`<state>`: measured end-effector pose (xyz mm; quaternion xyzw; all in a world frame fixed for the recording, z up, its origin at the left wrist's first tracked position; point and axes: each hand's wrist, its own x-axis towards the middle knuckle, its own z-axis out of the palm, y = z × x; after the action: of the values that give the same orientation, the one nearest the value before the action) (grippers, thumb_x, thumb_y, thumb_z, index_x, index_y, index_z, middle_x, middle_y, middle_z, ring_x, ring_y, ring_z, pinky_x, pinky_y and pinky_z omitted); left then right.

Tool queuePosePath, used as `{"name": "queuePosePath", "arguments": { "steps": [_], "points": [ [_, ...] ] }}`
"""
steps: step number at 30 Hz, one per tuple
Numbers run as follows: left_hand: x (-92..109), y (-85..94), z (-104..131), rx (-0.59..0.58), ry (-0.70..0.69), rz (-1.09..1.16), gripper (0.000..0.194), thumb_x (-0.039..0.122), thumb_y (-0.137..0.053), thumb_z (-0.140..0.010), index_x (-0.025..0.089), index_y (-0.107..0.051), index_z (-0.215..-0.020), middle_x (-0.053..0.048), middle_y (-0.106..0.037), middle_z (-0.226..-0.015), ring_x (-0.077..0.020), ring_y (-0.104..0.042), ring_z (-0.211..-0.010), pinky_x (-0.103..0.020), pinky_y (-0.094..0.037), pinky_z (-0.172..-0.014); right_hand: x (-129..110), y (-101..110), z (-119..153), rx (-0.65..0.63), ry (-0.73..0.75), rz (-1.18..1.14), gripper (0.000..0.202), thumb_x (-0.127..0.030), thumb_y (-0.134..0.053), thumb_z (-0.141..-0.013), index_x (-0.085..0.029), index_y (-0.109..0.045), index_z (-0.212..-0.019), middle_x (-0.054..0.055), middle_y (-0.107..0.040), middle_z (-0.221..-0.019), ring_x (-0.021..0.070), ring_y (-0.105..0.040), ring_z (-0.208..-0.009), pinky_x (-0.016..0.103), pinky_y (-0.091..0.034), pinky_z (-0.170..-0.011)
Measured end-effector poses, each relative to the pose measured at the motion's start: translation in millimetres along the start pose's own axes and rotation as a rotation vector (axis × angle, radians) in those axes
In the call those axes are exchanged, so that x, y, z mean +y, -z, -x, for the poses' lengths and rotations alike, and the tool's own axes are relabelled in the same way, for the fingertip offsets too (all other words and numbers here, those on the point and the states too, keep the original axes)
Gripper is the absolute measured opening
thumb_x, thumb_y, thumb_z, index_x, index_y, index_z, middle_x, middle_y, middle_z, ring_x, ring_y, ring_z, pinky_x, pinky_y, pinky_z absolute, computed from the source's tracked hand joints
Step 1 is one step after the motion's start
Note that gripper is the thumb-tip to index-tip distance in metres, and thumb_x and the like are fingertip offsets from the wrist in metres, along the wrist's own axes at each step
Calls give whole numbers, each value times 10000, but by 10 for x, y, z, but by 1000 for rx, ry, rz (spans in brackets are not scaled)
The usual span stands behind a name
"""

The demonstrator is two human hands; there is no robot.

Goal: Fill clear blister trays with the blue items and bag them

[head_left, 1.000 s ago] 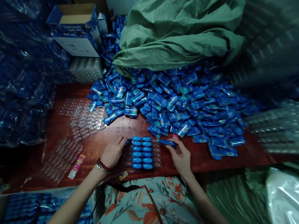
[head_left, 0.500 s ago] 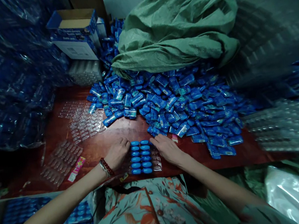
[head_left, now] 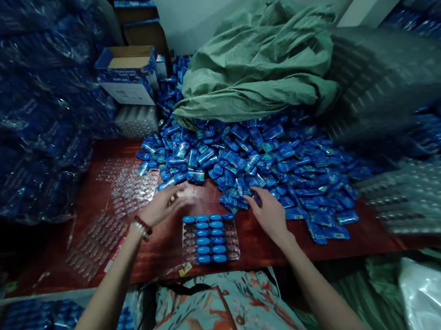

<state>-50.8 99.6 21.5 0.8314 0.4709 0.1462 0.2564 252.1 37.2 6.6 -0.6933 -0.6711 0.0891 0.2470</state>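
Note:
A clear plastic blister tray (head_left: 189, 244) lies flat on the table in front of me. Blue oval packs (head_left: 202, 233) fill its two middle columns, and its far row also has one at each outer side. Beyond the tray's far left corner, my left hand (head_left: 163, 204) hovers with fingers stretched and nothing in them. My right hand (head_left: 269, 213) is at the near edge of a heap of small blue shiny packets (head_left: 243, 154). Its thumb and forefinger are apart beside the packets; whether they touch one cannot be made out.
Several unfilled clear trays (head_left: 97, 241) lie at the left. A blue-and-white carton (head_left: 129, 90) stands on stacked trays (head_left: 137, 122) at the back. Green cloth (head_left: 254, 80) covers the heap's rear. Wrapped blue packs (head_left: 17, 115) rise at the left; more trays (head_left: 421, 194) are at the right.
Both hands have left the tray's far end: the left went out leftward and opened, the right moved to the heap's edge. The far row now has a blue pack at each outer side.

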Motion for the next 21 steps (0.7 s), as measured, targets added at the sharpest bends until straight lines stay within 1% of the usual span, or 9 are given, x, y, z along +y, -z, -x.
{"name": "queuePosePath", "arguments": {
  "steps": [2,5,7,10,13,15,17,19,21],
  "points": [
    [-32,-61,-315,151,169,-87,360,371,-486,-875,118,-549,-1122,-118,-600,-1019,-219,-582,-922,-327,-458,-820,-35,-104,-115,-34,-105,118,537,-541,-490,-840,-125,-516,-1179,146,-630,-995,264,-612,-872,342,-464,-704],
    [-35,-278,-719,206,374,-200,460,416,-619,-779,85,-548,-1091,-166,-557,-1073,-287,-569,-988,-358,-451,-829,-87,-256,-194,-131,-109,150,493,-480,-478,-862,-118,-490,-1196,158,-609,-1052,260,-622,-872,336,-469,-707],
    [-58,-417,-854,246,402,-198,445,410,-646,-756,95,-563,-1059,-176,-524,-1111,-295,-575,-976,-362,-457,-812,-37,-302,-150,-126,-65,49,397,-409,-417,-896,-127,-513,-1159,152,-608,-1072,256,-614,-918,352,-471,-764],
    [-147,-499,-817,351,282,-29,287,367,-612,-786,122,-603,-936,-137,-556,-1037,-263,-585,-933,-363,-463,-818,157,-240,70,-53,-37,-165,362,-346,-355,-907,-131,-511,-1152,155,-601,-1119,250,-576,-1030,388,-448,-870],
    [-212,-417,-497,372,180,107,202,303,-522,-842,148,-604,-943,-85,-612,-943,-222,-594,-904,-358,-470,-837,322,-49,411,-67,-87,-309,370,-326,-359,-900,-141,-438,-1210,141,-603,-1106,224,-601,-978,369,-481,-816],
    [-192,-317,-151,377,161,128,236,290,-470,-867,157,-590,-1020,-83,-622,-988,-212,-589,-937,-363,-462,-866,337,83,636,-163,-103,-368,325,-322,-397,-891,-159,-448,-1168,109,-624,-1021,200,-626,-866,327,-502,-733],
    [-127,-230,252,407,146,153,273,320,-445,-880,177,-580,-1069,-86,-607,-1063,-210,-573,-990,-370,-449,-894,277,159,802,-239,-81,-411,238,-328,-453,-877,-184,-508,-1059,77,-626,-962,178,-622,-801,284,-503,-675],
    [-46,-189,645,426,223,161,302,362,-461,-872,189,-561,-1099,-77,-607,-1062,-205,-578,-978,-360,-468,-862,185,154,882,-224,-59,-430,188,-330,-493,-868,-197,-545,-991,60,-618,-942,163,-610,-774,256,-499,-639],
    [32,-209,965,485,354,163,378,413,-533,-826,177,-516,-1121,-66,-619,-993,-192,-605,-878,-322,-505,-749,106,84,879,-155,-18,-416,186,-306,-494,-876,-199,-547,-1018,54,-614,-940,157,-603,-778,254,-499,-653]
  ]
}}
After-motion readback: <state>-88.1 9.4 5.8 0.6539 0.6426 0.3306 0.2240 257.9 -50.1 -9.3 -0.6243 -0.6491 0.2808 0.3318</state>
